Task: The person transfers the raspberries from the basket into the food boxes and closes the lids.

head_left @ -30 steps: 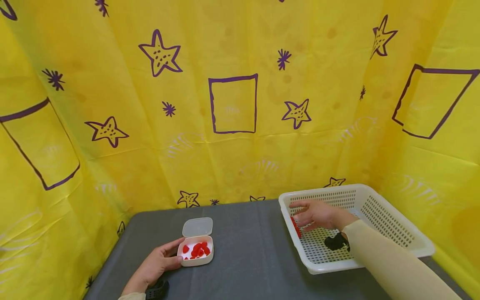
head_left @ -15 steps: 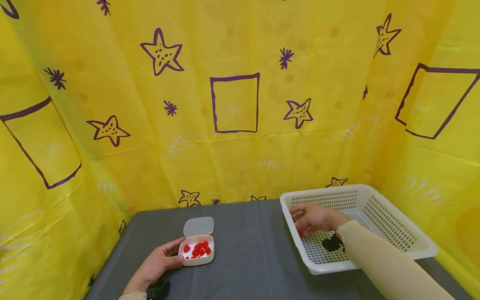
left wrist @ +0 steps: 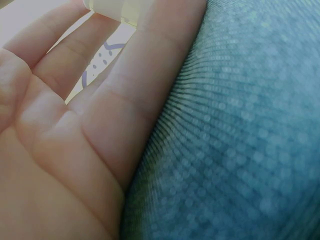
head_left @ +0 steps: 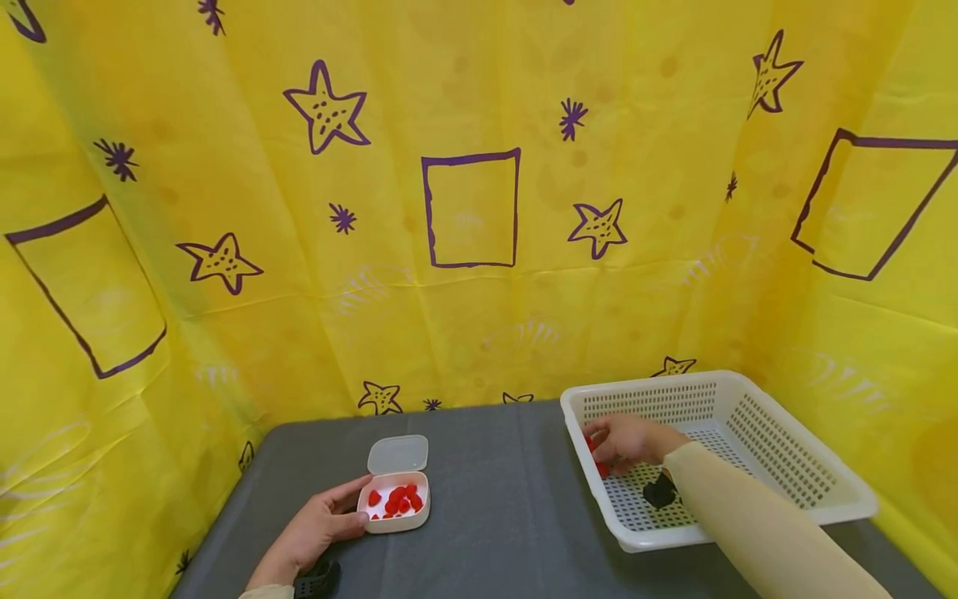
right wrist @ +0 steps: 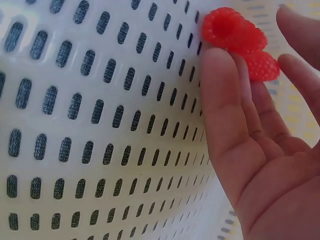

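My left hand (head_left: 318, 524) holds the left side of a small white box (head_left: 404, 524), with the thumb at its front corner. The box's translucent lid (head_left: 399, 454) lies folded back behind it. Several red raspberries (head_left: 402, 497) are inside. At the right, my right hand (head_left: 632, 437) reaches into a white perforated basket (head_left: 629, 539), beside its left wall. In the right wrist view, a cluster of raspberries (right wrist: 225, 27) sits against the fingertips, between loosely extended fingers. The left wrist view shows only the palm, the fingers and a pale edge of the box (left wrist: 112, 10).
A dark grey cloth (head_left: 494, 516) covers the table. Yellow curtains (head_left: 471, 333) with purple drawings enclose the back and sides. The basket's raised walls surround the right hand. A black object (head_left: 660, 491) shows below the right wrist, inside the basket.
My right hand has lowered slightly toward the raspberries by the basket's left wall, and its fingers have drawn closer together. The left hand has stayed on the box.
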The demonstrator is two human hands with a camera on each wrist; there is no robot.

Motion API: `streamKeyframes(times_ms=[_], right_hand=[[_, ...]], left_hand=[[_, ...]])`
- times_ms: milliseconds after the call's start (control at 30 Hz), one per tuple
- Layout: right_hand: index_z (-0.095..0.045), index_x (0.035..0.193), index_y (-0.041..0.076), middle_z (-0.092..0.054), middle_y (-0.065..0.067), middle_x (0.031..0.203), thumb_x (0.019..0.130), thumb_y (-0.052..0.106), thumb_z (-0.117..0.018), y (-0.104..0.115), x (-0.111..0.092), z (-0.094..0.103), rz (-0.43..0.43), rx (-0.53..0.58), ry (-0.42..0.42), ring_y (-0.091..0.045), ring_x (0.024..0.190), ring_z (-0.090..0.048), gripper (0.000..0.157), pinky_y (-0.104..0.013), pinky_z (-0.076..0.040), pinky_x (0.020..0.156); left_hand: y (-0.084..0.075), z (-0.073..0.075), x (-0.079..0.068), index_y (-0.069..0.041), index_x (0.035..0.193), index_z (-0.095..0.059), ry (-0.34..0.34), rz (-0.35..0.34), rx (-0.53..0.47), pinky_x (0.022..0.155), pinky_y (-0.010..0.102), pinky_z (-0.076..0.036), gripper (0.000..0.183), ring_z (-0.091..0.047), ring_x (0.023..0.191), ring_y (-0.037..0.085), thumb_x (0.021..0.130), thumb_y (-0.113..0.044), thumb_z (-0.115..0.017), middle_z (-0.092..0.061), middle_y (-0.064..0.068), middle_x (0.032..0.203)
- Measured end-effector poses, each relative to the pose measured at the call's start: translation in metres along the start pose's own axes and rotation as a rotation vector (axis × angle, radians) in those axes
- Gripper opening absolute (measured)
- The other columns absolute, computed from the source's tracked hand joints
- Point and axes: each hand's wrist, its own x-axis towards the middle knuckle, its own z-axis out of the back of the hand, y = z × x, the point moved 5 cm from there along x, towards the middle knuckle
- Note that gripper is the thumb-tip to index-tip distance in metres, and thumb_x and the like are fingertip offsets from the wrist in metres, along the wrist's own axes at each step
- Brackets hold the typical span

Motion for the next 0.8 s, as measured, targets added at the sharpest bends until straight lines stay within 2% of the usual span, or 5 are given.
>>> streamKeyframes(times_ms=[300, 533, 800], right_hand=[[-0.066, 0.118, 0.008, -0.064, -0.012, 0.107, 0.085, -0.003, -0.07, 0.0028, 0.0059, 0.0005, 0.015, -0.146, -0.074, -0.027, 0.079, -0.064, 0.035, -0.043, -0.057, 0.064], [-0.069, 0.094, 0.005, -0.066, -0.007, 0.081, 0.087, -0.002, -0.07, 0.0037, 0.0054, -0.0029, 0.03, -0.246, -0.091, -0.022, 0.069, -0.064, 0.01, -0.04, -0.058, 0.062], [-0.07, 0.09, 0.003, -0.068, -0.007, 0.075, 0.085, -0.001, -0.072, -0.0001, 0.0058, -0.0015, 0.044, -0.253, -0.078, -0.022, 0.068, -0.065, 0.007, -0.038, -0.058, 0.062]], left_hand=[[-0.0015, 0.0013, 0.0026, 0.004, 0.15, -0.038, 0.002, -0.013, 0.006, 0.089, 0.041, -0.053, 0.071, -0.058, 0.113, 0.027, 0.091, -0.013, -0.074, -0.036, 0.033, 0.149], [-0.0011, 0.0007, 0.002, 0.004, 0.15, -0.037, 0.003, -0.008, 0.007, 0.089, 0.041, -0.053, 0.072, -0.058, 0.113, 0.026, 0.09, -0.012, -0.075, -0.036, 0.033, 0.149], [0.0002, -0.0001, 0.0016, 0.004, 0.151, -0.037, 0.005, -0.005, 0.009, 0.09, 0.041, -0.053, 0.072, -0.057, 0.114, 0.027, 0.091, -0.012, -0.074, -0.035, 0.034, 0.149]])
